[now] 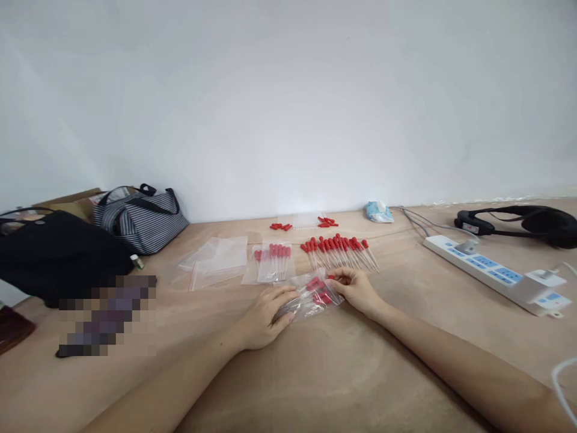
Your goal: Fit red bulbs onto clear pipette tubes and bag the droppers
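A clear plastic bag [309,308] with several red-capped droppers in it lies on the brown table, between my hands. My left hand [270,313] rests on the bag's left end, fingers spread slightly apart. At the bag's right end, my right hand [356,288] pinches a red cap [332,278] at its opening. Behind the bag, a pile of droppers with red bulbs [338,243] fans out. Filled bags [273,261] lie to the left of that pile, beside a stack of flat clear bags [220,258].
Near the wall are loose red caps [282,227] and clear tubes [305,221]. A white power strip [487,267], headset [518,225] and blue-white packet [379,211] stand right. Left are a black bag [58,252], striped bag [144,222], small bottle [137,261] and a pixelated object [108,316].
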Tool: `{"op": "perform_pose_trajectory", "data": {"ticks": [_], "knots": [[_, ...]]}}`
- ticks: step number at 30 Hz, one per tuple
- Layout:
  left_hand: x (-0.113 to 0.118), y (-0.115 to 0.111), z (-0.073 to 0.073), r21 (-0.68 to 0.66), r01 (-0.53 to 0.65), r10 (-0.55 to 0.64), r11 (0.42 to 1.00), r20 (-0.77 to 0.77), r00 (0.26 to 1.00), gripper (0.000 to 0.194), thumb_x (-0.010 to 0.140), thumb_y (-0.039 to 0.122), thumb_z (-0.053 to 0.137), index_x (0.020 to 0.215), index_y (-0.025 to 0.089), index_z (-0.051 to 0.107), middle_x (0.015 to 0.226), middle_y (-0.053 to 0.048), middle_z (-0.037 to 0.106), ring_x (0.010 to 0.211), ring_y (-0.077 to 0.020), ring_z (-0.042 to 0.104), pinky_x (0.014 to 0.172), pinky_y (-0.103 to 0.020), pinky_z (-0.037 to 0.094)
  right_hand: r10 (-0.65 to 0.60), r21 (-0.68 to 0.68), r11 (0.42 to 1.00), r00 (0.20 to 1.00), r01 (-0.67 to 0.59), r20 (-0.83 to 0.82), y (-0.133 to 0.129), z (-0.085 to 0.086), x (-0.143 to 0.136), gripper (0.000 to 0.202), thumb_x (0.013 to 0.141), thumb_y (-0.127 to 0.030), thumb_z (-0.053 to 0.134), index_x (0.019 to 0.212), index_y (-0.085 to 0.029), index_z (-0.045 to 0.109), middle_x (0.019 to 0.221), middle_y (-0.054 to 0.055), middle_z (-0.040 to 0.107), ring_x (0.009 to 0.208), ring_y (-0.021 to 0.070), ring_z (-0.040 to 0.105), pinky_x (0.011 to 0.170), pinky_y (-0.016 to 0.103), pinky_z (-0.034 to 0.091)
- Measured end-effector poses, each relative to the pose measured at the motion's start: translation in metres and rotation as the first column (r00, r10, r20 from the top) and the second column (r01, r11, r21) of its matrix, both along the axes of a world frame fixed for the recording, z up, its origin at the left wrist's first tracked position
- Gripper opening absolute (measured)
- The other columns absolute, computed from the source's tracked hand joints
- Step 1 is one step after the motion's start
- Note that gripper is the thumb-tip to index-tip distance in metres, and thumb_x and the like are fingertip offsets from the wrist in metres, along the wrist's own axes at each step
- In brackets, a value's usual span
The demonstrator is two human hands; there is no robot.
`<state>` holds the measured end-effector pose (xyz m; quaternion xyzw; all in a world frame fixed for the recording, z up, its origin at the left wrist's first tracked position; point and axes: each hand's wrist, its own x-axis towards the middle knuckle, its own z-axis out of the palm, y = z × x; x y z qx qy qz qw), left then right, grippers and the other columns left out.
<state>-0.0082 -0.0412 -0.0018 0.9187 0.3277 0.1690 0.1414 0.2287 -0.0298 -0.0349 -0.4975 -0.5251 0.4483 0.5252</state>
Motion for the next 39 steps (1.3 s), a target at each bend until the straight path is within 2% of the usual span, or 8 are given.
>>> {"op": "perform_pose_trajectory", "data": {"ticks": [5,9,12,17,23,27,35,39], "knots": [[0.001,0.0,0.001,0.007,0.002,-0.002,1.0,0.002,1.0,0.037,0.082,0.024,0.045,0.119,0.023,0.045,0.126,-0.006,0.046,0.114,-0.0213,0.043,0.095,-0.039,0.035,0.213,-0.046,0.976,0.977,-0.213,-0.012,0.0,0.004,0.001,0.032,0.057,-0.043,0.067,0.075,-0.016,0.064,0.072,0.002,0.066,0.061,0.0142,0.059,0.063,0.03,0.047],[0.001,0.0,0.002,0.005,0.001,-0.001,1.0,-0.003,1.0,0.038,0.082,0.023,0.045,0.12,0.023,0.043,0.125,-0.006,0.047,0.114,-0.0212,0.042,0.095,-0.039,0.035,0.102,-0.063,0.993,0.992,-0.098,0.07,0.006,0.001,0.004,0.023,0.055,-0.033,0.07,0.067,-0.016,0.06,0.057,-0.002,0.06,0.05,0.0101,0.052,0.05,0.024,0.042],[0.001,0.0,0.001,0.006,0.0,0.0,1.0,-0.015,1.0,0.038,0.082,0.022,0.044,0.12,0.022,0.043,0.125,-0.006,0.046,0.114,-0.0211,0.043,0.095,-0.039,0.035,0.117,-0.019,0.993,0.977,-0.116,0.18,0.008,-0.002,0.003,0.019,0.061,-0.033,0.065,0.058,-0.015,0.058,0.055,-0.001,0.058,0.049,0.0093,0.049,0.049,0.023,0.039],[0.001,0.0,0.002,0.011,-0.008,0.008,1.0,-0.02,1.0,0.038,0.081,0.022,0.044,0.119,0.021,0.044,0.125,-0.007,0.047,0.114,-0.0212,0.042,0.096,-0.038,0.035,0.228,-0.016,0.974,0.965,-0.228,0.13,0.003,0.005,0.0,0.025,0.062,-0.039,0.064,0.067,-0.015,0.061,0.063,0.001,0.062,0.053,0.0098,0.052,0.051,0.022,0.04],[0.002,-0.001,0.004,-0.001,-0.02,0.02,1.0,-0.036,0.999,0.037,0.081,0.022,0.044,0.118,0.02,0.045,0.124,-0.007,0.047,0.113,-0.0216,0.043,0.095,-0.039,0.035,0.141,-0.141,0.983,0.976,-0.118,0.167,0.005,0.013,0.003,0.043,0.072,-0.057,0.045,0.061,-0.016,0.053,0.046,-0.003,0.051,0.032,0.0052,0.035,0.034,0.02,0.027],[0.002,-0.001,0.004,0.001,-0.016,0.016,1.0,-0.029,0.999,0.036,0.081,0.023,0.045,0.117,0.021,0.047,0.123,-0.007,0.048,0.112,-0.0216,0.044,0.095,-0.039,0.036,0.074,-0.061,0.996,0.957,-0.059,0.28,0.008,0.008,0.005,0.035,0.061,-0.048,0.063,0.057,-0.015,0.055,0.051,-0.002,0.054,0.043,0.007,0.045,0.041,0.019,0.033],[0.003,0.001,0.006,-0.015,-0.004,0.005,1.0,0.082,0.997,0.033,0.082,0.028,0.046,0.115,0.022,0.049,0.12,-0.006,0.05,0.111,-0.0206,0.045,0.094,-0.036,0.036,0.165,-0.115,0.98,0.986,-0.163,0.012,0.003,0.012,-0.004,0.03,0.049,-0.036,0.073,0.057,-0.015,0.054,0.052,-0.003,0.056,0.046,0.0069,0.046,0.046,0.02,0.036],[0.007,0.014,0.012,-0.053,-0.137,0.145,0.989,0.191,0.971,0.043,0.075,0.035,0.056,0.115,0.019,0.048,0.118,-0.009,0.051,0.11,-0.0234,0.045,0.094,-0.038,0.034,0.244,-0.052,0.968,0.97,-0.244,-0.007,0.0,0.014,-0.01,0.029,0.051,-0.033,0.073,0.062,-0.015,0.054,0.054,-0.004,0.055,0.048,0.0067,0.046,0.048,0.021,0.037]]}}
